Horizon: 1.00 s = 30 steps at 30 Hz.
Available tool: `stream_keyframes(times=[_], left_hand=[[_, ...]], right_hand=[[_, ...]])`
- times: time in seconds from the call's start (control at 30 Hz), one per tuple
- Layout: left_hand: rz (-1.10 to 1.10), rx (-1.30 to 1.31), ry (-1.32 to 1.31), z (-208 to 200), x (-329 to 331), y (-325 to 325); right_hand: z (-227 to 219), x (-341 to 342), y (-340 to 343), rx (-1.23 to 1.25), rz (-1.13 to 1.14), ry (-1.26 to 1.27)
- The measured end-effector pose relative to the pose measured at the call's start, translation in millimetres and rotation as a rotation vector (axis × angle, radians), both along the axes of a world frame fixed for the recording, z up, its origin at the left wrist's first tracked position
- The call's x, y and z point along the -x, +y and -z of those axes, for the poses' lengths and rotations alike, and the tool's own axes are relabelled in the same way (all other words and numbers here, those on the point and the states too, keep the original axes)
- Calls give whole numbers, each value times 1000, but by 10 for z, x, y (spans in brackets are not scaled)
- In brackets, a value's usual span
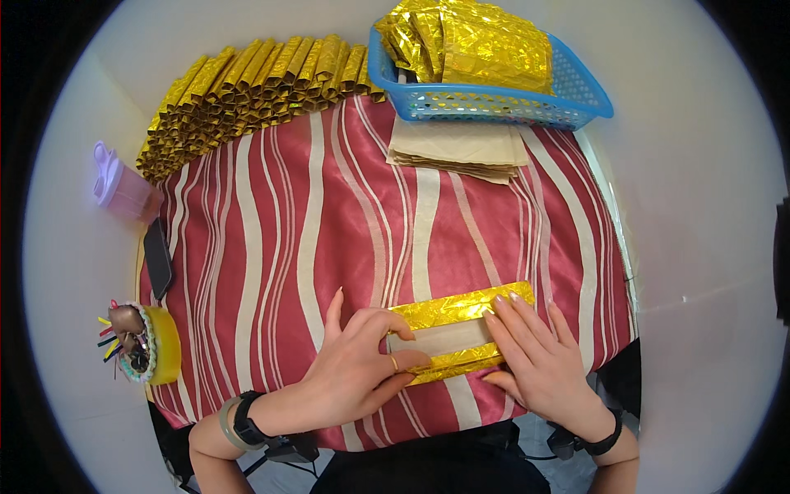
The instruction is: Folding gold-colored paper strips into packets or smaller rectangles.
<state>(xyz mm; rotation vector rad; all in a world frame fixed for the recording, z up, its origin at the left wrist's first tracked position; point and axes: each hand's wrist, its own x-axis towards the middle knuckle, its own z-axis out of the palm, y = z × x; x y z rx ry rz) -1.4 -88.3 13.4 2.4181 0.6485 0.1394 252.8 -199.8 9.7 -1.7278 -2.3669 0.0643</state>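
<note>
On the cloth just before me lies a sheet of gold foil paper (449,338). Its far and near long edges are folded inward, leaving a beige strip of its inner side showing between two shiny gold bands. My left hand (355,366) pinches the left end of the sheet, thumb and fingers closed at its near fold. Over the right end rests my right hand (536,364), fingers stretched out flat across the sheet and thumb apart near the close edge. The part of the paper under the right palm and fingers is hidden.
A large pile of rolled gold paper tubes (247,86) stands at the far left. A blue basket (485,105) holds gold foil sheets; beige paper (457,148) is stacked before it. Along the left edge are a purple cup (127,189), a black phone (158,257) and a yellow container (167,344).
</note>
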Motion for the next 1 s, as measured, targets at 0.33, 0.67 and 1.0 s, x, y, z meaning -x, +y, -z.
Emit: stream_keyframes(times=[0.33,0.67,1.0], left_hand=[[52,-89,-97,-26,-75,206],[182,19,-142,1,-226,299],[304,-311,-190,233,-525,577]], right_hand=[[-22,-196,291,60,-52,-83],[83,-169,637,-136,63,122],[51,-65,440,-309,188,6]])
